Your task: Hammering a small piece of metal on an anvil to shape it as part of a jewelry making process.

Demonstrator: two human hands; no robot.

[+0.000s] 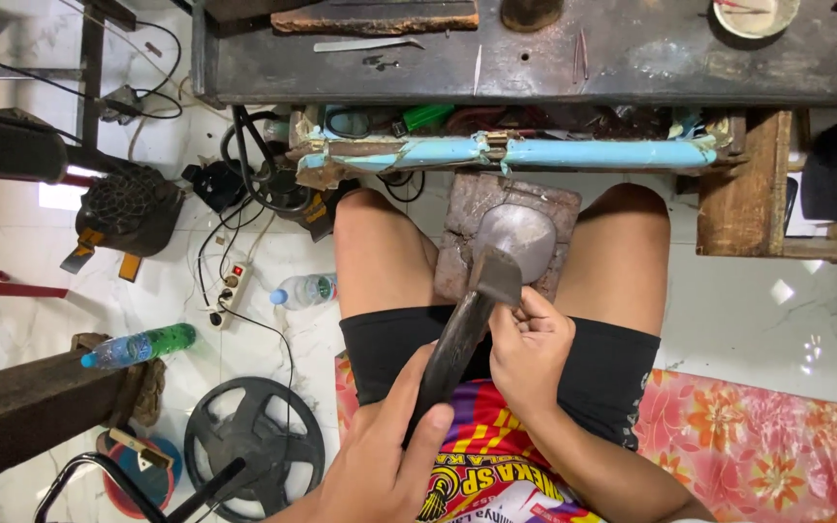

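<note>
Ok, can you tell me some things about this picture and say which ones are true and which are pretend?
1. The left hand grips the dark handle of a hammer. True.
2. The hammer head rests on a shiny metal bowl. True.
3. The bowl sits on a glass plate. False: it sits on a wooden block between the knees.
4. The right hand is up on the workbench. False: it is by the hammer head.
5. A green bottle lies on the floor. True.

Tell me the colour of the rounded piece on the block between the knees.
Dull silver-grey metal dome, resting on a reddish-brown block; seen in the head view.
</note>
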